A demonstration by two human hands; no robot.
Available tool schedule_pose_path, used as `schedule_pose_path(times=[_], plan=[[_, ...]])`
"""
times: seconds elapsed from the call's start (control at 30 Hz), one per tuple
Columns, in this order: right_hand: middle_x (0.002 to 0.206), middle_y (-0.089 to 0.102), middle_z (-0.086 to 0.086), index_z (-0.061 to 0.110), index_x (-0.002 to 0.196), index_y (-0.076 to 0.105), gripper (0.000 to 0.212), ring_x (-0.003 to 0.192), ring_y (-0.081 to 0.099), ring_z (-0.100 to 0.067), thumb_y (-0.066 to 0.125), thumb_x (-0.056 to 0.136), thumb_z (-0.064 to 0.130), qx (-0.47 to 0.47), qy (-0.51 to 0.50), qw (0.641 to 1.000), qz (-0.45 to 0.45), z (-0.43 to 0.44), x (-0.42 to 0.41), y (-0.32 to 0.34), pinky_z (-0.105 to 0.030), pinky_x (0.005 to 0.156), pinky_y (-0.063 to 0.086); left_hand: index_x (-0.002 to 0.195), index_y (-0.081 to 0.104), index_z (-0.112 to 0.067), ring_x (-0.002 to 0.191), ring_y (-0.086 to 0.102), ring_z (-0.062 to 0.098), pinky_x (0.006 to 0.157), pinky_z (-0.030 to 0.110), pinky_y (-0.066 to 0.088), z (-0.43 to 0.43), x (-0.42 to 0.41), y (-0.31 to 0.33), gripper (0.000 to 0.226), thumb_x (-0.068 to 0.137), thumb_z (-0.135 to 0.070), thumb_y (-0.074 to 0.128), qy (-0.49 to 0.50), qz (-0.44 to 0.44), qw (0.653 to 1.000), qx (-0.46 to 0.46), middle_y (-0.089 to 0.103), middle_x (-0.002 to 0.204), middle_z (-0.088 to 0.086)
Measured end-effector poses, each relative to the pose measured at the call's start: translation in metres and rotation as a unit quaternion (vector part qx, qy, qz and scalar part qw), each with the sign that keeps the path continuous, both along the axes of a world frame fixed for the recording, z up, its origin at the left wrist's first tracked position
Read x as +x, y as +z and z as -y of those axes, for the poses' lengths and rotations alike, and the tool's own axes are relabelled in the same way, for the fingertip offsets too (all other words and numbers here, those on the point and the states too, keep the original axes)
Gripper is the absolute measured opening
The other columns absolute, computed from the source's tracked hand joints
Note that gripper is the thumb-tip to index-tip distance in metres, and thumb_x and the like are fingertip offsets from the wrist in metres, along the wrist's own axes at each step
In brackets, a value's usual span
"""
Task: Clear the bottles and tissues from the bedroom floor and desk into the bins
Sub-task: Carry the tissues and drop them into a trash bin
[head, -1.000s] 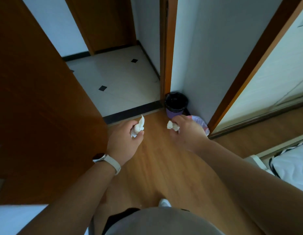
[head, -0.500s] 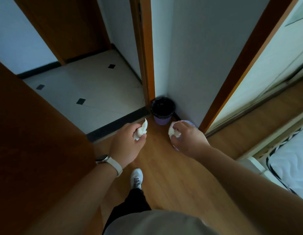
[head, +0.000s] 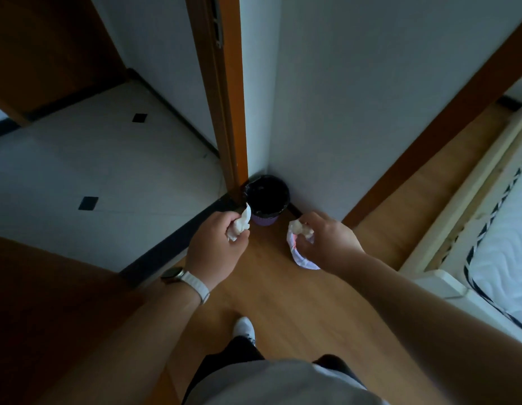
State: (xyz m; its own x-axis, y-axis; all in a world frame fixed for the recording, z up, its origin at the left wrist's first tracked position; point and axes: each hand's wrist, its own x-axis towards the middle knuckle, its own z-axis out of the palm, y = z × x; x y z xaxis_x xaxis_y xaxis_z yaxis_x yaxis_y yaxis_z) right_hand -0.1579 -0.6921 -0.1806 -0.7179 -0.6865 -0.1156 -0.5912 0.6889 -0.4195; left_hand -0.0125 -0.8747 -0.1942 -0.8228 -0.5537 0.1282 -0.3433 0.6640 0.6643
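A small purple bin [head: 268,200] with a black liner stands in the corner by the door frame. A second bin [head: 300,255] with a white liner sits to its right, mostly hidden under my right hand. My left hand [head: 217,247] grips a crumpled white tissue [head: 240,223] just left of the black-lined bin's rim. My right hand [head: 327,241] pinches another crumpled tissue [head: 300,228] directly above the white-lined bin.
The wooden door frame [head: 227,112] rises just left of the bins, with a white tiled hallway [head: 93,171] beyond. A dark wooden door [head: 49,317] fills the lower left. A bed with a white mattress [head: 505,244] stands at the right. My white shoe [head: 244,328] is on the wood floor.
I have stepped closer to the corner, so both bins loom larger. Both hands, each still holding its tissue, have moved forward toward the bins.
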Motion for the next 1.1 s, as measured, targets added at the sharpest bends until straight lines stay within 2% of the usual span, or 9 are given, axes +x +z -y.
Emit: schedule_pose_path(times=[0.1, 0.2, 0.33, 0.47, 0.6, 0.77, 0.9, 1.0, 1.1], plan=[[0.099, 0.052, 0.011, 0.029, 0.111, 0.058, 0.025, 0.078, 0.046, -0.011, 0.059, 0.086, 0.032, 0.018, -0.022, 1.000, -0.002, 0.022, -0.008, -0.003, -0.025, 0.066, 0.035, 0.102, 0.065, -0.018, 0.079, 0.056, 0.009, 0.065, 0.025, 0.049, 0.030, -0.011, -0.006, 0.020, 0.085, -0.024, 0.072, -0.014, 0.004, 1.000, 0.003, 0.061, 0.092, -0.007], [0.094, 0.048, 0.013, 0.030, 0.108, 0.059, 0.023, 0.078, 0.048, -0.012, 0.060, 0.085, 0.033, 0.027, -0.033, 0.999, -0.002, 0.037, -0.015, -0.006, -0.025, 0.065, 0.034, 0.103, 0.065, -0.016, 0.080, 0.058, 0.012, 0.066, 0.030, 0.052, 0.052, -0.022, -0.009, 0.021, 0.085, -0.024, 0.071, -0.017, 0.007, 1.000, 0.004, 0.062, 0.093, -0.004], [0.104, 0.058, 0.008, 0.029, 0.111, 0.058, 0.027, 0.084, 0.054, -0.016, 0.059, 0.086, 0.036, 0.034, -0.042, 0.999, 0.001, 0.057, -0.039, -0.013, -0.025, 0.068, 0.035, 0.105, 0.065, -0.016, 0.082, 0.058, 0.012, 0.066, 0.027, 0.050, 0.074, -0.047, -0.015, 0.023, 0.085, -0.023, 0.072, -0.036, 0.013, 0.999, 0.007, 0.063, 0.095, -0.004], [0.105, 0.059, 0.005, 0.027, 0.111, 0.059, 0.028, 0.089, 0.058, -0.020, 0.059, 0.085, 0.035, 0.037, -0.047, 0.998, 0.014, 0.073, -0.072, -0.031, -0.026, 0.069, 0.036, 0.107, 0.065, -0.014, 0.083, 0.057, 0.012, 0.066, 0.023, 0.047, 0.093, -0.084, -0.028, 0.025, 0.084, -0.020, 0.072, -0.041, 0.037, 0.998, 0.015, 0.063, 0.097, -0.002], [0.103, 0.059, 0.005, 0.026, 0.110, 0.059, 0.026, 0.084, 0.056, -0.018, 0.059, 0.085, 0.030, 0.047, -0.058, 0.996, 0.041, 0.090, -0.123, -0.069, -0.026, 0.067, 0.036, 0.105, 0.065, -0.015, 0.079, 0.056, 0.010, 0.064, 0.015, 0.042, 0.113, -0.133, -0.056, 0.023, 0.084, -0.021, 0.073, -0.042, 0.070, 0.996, 0.018, 0.058, 0.094, -0.009], [0.110, 0.057, 0.003, 0.026, 0.120, 0.055, 0.031, 0.087, 0.054, -0.018, 0.054, 0.090, 0.033, 0.074, -0.071, 0.990, 0.094, 0.124, -0.193, -0.117, -0.024, 0.067, 0.034, 0.106, 0.065, -0.015, 0.080, 0.052, 0.007, 0.064, 0.011, 0.037, 0.142, -0.212, -0.098, 0.023, 0.086, -0.023, 0.071, -0.029, 0.108, 0.993, 0.022, 0.054, 0.093, -0.011], [0.109, 0.058, 0.002, 0.024, 0.117, 0.057, 0.029, 0.091, 0.056, -0.019, 0.056, 0.089, 0.030, 0.062, -0.081, 0.986, 0.131, 0.153, -0.248, -0.161, -0.025, 0.068, 0.035, 0.106, 0.064, -0.018, 0.082, 0.055, 0.007, 0.066, 0.012, 0.040, 0.163, -0.272, -0.140, 0.022, 0.087, -0.025, 0.070, -0.040, 0.144, 0.988, 0.049, 0.055, 0.093, -0.013], [0.104, 0.057, 0.004, 0.024, 0.114, 0.057, 0.027, 0.083, 0.048, -0.011, 0.056, 0.088, 0.028, 0.057, -0.082, 0.984, 0.147, 0.173, -0.285, -0.200, -0.024, 0.066, 0.031, 0.108, 0.063, -0.018, 0.083, 0.055, 0.006, 0.066, 0.012, 0.040, 0.181, -0.310, -0.177, 0.022, 0.087, -0.025, 0.069, -0.037, 0.174, 0.982, 0.057, 0.053, 0.093, -0.014], [0.095, 0.050, 0.008, 0.025, 0.111, 0.056, 0.024, 0.080, 0.049, -0.012, 0.056, 0.087, 0.028, 0.073, -0.064, 0.982, 0.160, 0.193, -0.317, -0.243, -0.023, 0.064, 0.031, 0.106, 0.062, -0.019, 0.080, 0.056, 0.007, 0.065, 0.015, 0.043, 0.197, -0.343, -0.217, 0.019, 0.089, -0.027, 0.067, -0.034, 0.199, 0.978, 0.060, 0.055, 0.091, -0.013]])
